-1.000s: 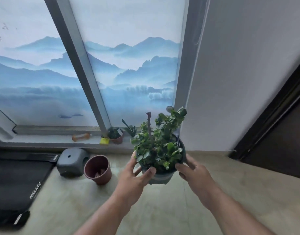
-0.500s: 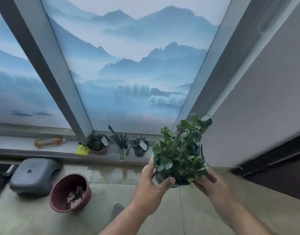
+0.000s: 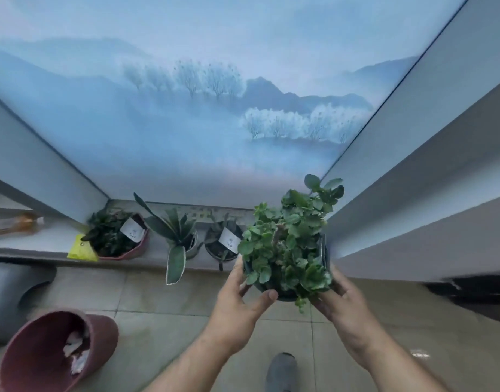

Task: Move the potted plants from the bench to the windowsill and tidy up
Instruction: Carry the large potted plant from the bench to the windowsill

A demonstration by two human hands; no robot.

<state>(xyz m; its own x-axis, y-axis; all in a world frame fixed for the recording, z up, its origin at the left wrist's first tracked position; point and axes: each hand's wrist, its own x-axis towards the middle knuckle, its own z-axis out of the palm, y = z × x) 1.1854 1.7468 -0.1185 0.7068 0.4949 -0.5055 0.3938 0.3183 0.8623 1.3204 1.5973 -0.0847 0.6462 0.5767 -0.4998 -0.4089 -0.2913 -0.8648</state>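
Note:
I hold a bushy green potted plant (image 3: pixel 288 244) in a dark pot with both hands, at the right end of the low windowsill (image 3: pixel 158 251). My left hand (image 3: pixel 237 301) grips the pot's left side and my right hand (image 3: pixel 339 301) grips its right side. Whether the pot touches the sill is hidden by leaves. Three plants stand on the sill: a dark leafy plant in a pink pot (image 3: pixel 116 236), a spiky plant (image 3: pixel 175 236) with a drooping leaf, and a small black pot with a white tag (image 3: pixel 223 241).
A maroon bin (image 3: pixel 56 352) holding scraps of paper stands on the tiled floor at lower left, beside a grey stool (image 3: pixel 11 295). A yellow packet (image 3: pixel 80 250) and an orange object (image 3: pixel 14 224) lie on the sill's left part. My shoe (image 3: pixel 281 372) shows below. A white wall rises at right.
I have stepped closer to the window, and the plant in both hands has moved forward toward the sill's right end. The bin and stool have slid to the lower left of the view.

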